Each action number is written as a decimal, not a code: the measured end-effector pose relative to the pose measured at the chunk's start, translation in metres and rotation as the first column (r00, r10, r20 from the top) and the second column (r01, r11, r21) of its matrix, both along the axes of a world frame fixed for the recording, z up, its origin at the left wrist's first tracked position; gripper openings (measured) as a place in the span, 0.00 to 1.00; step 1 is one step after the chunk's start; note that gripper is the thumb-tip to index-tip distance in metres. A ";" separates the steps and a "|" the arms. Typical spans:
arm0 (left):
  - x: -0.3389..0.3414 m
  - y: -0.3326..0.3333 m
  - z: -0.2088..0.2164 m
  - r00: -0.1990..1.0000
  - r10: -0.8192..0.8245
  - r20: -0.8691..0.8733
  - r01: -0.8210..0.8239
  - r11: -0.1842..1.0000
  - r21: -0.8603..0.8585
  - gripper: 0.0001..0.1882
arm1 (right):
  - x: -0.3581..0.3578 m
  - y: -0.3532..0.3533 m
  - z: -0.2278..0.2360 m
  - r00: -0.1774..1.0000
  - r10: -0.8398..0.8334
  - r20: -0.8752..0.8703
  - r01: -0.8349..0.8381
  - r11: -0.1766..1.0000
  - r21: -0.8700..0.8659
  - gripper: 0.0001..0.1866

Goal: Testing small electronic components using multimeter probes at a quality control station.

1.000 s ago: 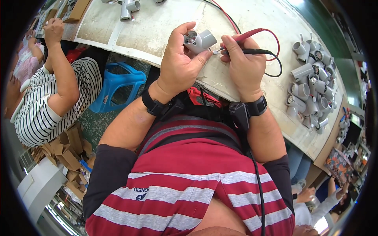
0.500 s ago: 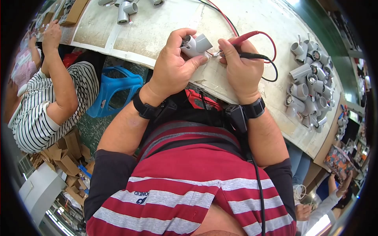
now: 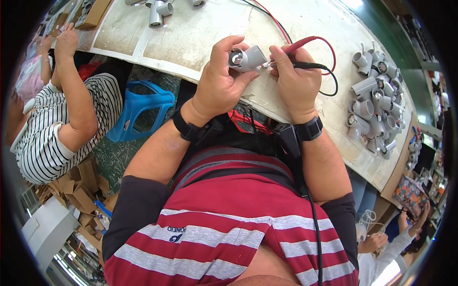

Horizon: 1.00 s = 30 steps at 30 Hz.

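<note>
My left hand [image 3: 218, 88] is closed around a grey T-shaped plastic housing [image 3: 254, 57], with the thumb below and the fingers behind. One round end of the housing faces me and shows a dark ring with metal inside. In my right hand [image 3: 299, 90] are two test probes, a red probe [image 3: 299, 44] and a black probe [image 3: 309, 66], pinched between thumb and fingers. Their tips reach a small white piece [image 3: 265, 65] beside the housing; whether they touch it is too small to tell.
Several similar grey housings [image 3: 374, 105] are heaped on the worktable [image 3: 191, 45] at the right, and a few more [image 3: 156, 12] lie at the far left. Red and black leads [image 3: 274, 21] cross the table. A blue stool [image 3: 143, 107] and a co-worker in stripes [image 3: 71, 124] are at left.
My left hand has shifted right with the housing, which has turned so its round end shows more. The gap to the probes is smaller. My right hand has barely moved.
</note>
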<state>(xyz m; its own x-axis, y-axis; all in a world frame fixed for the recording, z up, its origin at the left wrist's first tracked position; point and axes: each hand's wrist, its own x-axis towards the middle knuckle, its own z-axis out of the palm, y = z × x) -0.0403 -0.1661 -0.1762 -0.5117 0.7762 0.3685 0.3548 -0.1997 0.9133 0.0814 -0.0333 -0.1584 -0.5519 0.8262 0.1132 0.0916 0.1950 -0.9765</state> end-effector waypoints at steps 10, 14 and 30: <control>-0.002 -0.004 0.013 0.999 0.049 0.000 -0.049 0.999 0.013 0.39 | -0.006 -0.008 0.005 0.999 0.009 -0.047 -0.008 1.000 0.022 0.08; 0.004 -0.010 0.013 0.998 0.032 -0.047 -0.034 0.998 -0.047 0.37 | 0.001 -0.011 0.011 0.997 0.016 -0.074 -0.015 1.000 0.015 0.07; -0.039 -0.022 0.075 0.955 0.242 -0.171 -0.283 0.919 -0.276 0.31 | 0.042 -0.010 0.048 0.940 -0.189 -0.284 0.094 0.943 -0.318 0.10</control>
